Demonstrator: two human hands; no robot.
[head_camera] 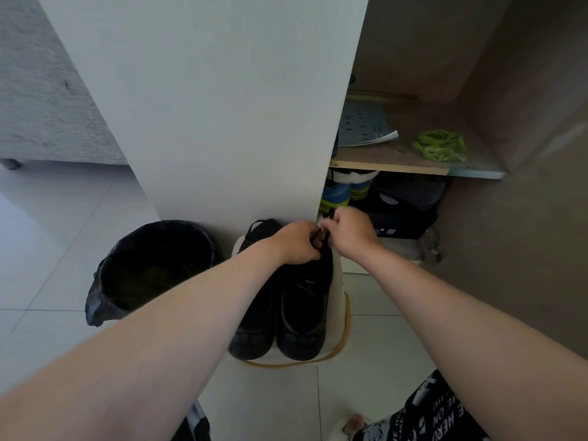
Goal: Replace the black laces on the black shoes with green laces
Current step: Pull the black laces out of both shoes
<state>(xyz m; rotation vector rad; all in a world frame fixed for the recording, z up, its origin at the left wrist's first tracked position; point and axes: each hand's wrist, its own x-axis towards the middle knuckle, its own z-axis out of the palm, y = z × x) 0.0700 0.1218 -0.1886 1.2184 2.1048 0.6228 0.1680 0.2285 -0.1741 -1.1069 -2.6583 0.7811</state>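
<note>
Head view: open cabinet [397,168]; its shelf carries the green laces [440,146] beside a paper sheet, with other footwear and a dark box below.
Bin [95,300]: black-lined, left of the shoes; contents too dark to tell.
Black shoes [299,313]: 2, side by side on a white stand [338,313], toes toward the person, long axis running to the cabinet door.
Hands: left hand [296,243] and right hand [350,230] meet at the right shoe's top, fingers curled, pinching a black lace [331,214].
Coming reach: green laces lie up and right of the fingers, well apart; right hand nearer.
</note>
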